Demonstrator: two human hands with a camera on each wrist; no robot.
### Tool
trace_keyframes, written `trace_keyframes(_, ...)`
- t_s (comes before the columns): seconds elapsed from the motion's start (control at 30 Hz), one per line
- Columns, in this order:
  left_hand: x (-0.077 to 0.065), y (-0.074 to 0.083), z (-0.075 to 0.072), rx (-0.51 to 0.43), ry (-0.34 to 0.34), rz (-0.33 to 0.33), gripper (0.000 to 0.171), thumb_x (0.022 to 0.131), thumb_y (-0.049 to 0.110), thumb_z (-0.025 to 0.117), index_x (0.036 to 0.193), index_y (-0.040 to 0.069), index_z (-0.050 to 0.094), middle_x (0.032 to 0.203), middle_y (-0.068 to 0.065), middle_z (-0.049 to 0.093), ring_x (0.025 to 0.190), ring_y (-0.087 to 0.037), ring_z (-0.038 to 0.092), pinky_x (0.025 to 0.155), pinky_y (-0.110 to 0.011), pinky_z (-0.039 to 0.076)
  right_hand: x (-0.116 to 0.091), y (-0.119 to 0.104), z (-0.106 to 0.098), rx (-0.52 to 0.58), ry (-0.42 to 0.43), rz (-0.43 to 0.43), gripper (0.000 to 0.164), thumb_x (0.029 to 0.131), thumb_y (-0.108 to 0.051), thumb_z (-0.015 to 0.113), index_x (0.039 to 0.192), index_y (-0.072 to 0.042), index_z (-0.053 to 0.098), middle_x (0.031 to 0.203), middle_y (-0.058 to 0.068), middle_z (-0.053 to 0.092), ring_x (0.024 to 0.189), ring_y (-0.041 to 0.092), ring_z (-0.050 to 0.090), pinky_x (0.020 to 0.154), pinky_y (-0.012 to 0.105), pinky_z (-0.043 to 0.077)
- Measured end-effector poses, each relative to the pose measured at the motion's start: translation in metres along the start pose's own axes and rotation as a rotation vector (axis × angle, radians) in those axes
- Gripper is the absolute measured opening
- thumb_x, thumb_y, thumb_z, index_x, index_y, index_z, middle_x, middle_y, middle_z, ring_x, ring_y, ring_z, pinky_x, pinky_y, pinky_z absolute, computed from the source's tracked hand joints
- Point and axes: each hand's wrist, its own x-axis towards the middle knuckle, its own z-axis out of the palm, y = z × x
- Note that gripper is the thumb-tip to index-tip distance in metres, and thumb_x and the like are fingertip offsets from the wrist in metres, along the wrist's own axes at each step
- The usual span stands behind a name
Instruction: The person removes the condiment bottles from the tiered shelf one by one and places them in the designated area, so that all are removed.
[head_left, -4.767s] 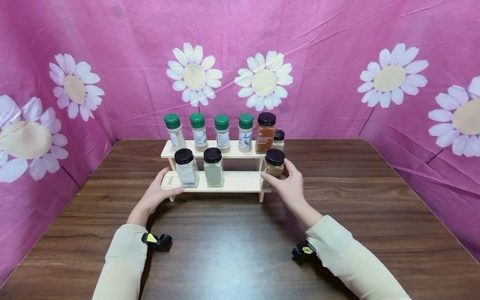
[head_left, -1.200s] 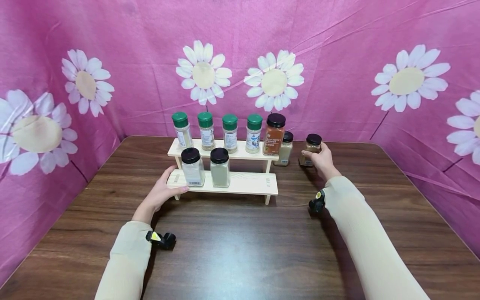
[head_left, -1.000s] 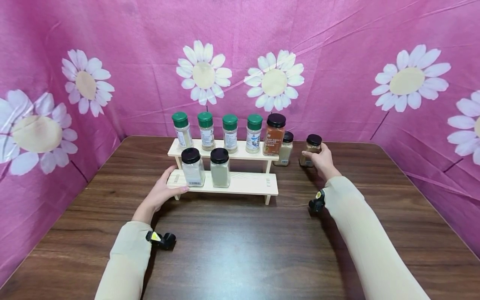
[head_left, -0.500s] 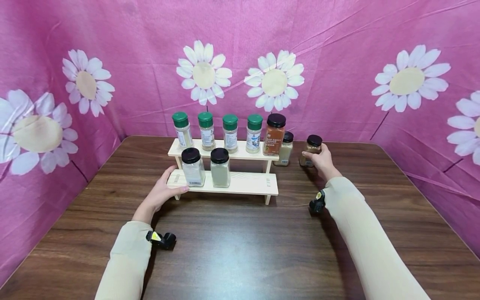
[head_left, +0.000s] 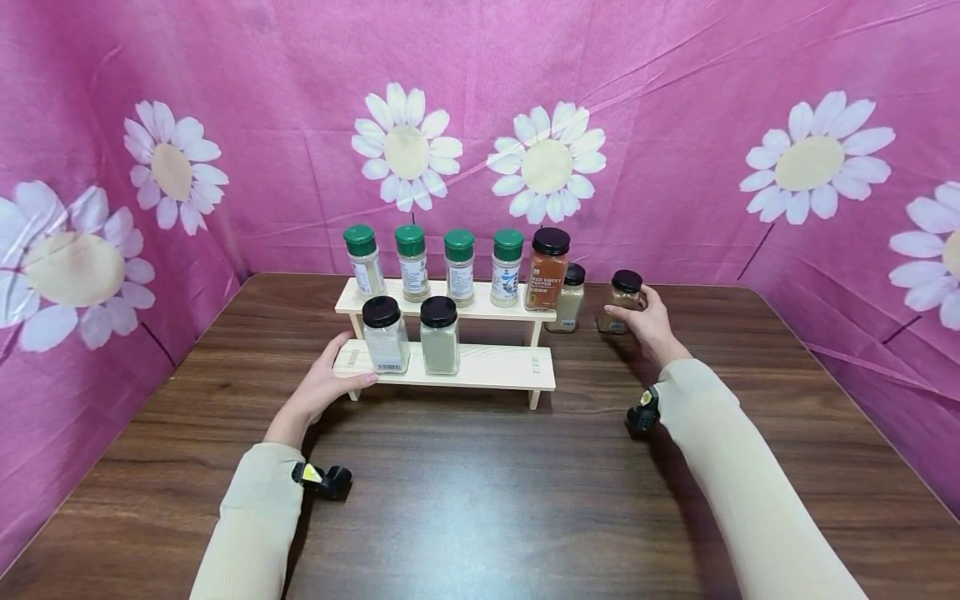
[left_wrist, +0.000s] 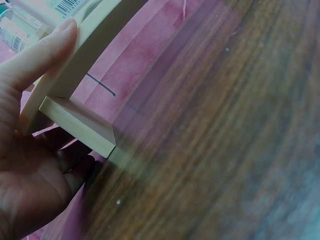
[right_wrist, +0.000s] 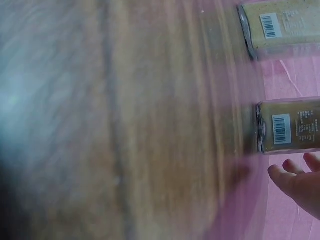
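My left hand [head_left: 321,392] grips the left end of the two-tier wooden rack [head_left: 495,367], thumb along the lower shelf's front edge; in the left wrist view its fingers go beneath the shelf beside a leg. On the table right of the rack stands a jar of brown spice [head_left: 621,297] with a black lid. My right hand [head_left: 654,325] is beside this jar, its thumb overlapping it in the head view. The right wrist view shows a gap between the fingertips [right_wrist: 280,175] and the jar's side. A pale-spice jar [head_left: 567,310] stands between it and the rack.
Several green-capped shakers [head_left: 459,275] and a red sweet pepper jar [head_left: 545,279] line the upper shelf. Two black-lidded jars, one whitish [head_left: 387,346] and one pale green [head_left: 441,346], occupy the lower shelf's left part. A pink daisy cloth [head_left: 660,208] hangs behind the table.
The brown-spice jar has gone from the lower shelf's right end to the table at the back right. Just now my right hand has eased off it slightly. My left hand keeps holding the rack.
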Motion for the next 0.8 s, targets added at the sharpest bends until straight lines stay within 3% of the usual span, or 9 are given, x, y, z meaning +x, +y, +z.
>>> trace_keyframes(0.17,0.001,-0.004,-0.001,0.009,0.005,0.013,0.084,0.071,0.004,0.068,0.136,0.005,0.014,0.129,-0.019,0.028,0.11,-0.026,0.029,0.094,-0.039,0.02,-0.005,-0.001,-0.006,0.048,-0.028,-0.001,0.075,0.068,-0.017,0.074,0.128,-0.004,0.031,0.12,0.007,0.044,0.103,0.012,0.041,0.079,0.016,0.037)
trace_keyframes(0.4,0.001,-0.001,0.0,0.005,-0.003,0.022,0.084,0.071,0.003,0.068,0.136,0.003,0.014,0.127,-0.02,0.029,0.108,-0.026,0.031,0.093,-0.037,0.022,-0.018,-0.016,-0.019,-0.074,-0.082,0.025,0.08,0.075,-0.017,0.067,0.133,0.003,0.017,0.133,0.023,0.027,0.118,0.034,0.027,0.095,0.033,0.027)
trace_keyframes(0.63,0.001,-0.004,0.0,0.008,0.001,0.023,0.084,0.071,0.003,0.068,0.136,0.003,0.013,0.129,-0.02,0.028,0.11,-0.027,0.029,0.095,-0.039,0.019,-0.008,0.021,-0.028,-0.03,-0.086,0.042,0.088,0.07,-0.022,0.072,0.135,-0.004,0.016,0.133,0.018,0.029,0.119,0.03,0.028,0.094,0.033,0.028)
trace_keyframes(0.8,0.0,-0.004,0.0,0.012,0.003,0.027,0.084,0.071,0.005,0.068,0.136,0.004,0.014,0.127,-0.02,0.029,0.109,-0.026,0.031,0.094,-0.038,0.02,-0.017,0.014,-0.027,-0.03,-0.09,0.025,0.088,0.071,-0.024,0.071,0.135,-0.002,0.015,0.132,0.022,0.028,0.118,0.034,0.028,0.093,0.036,0.029)
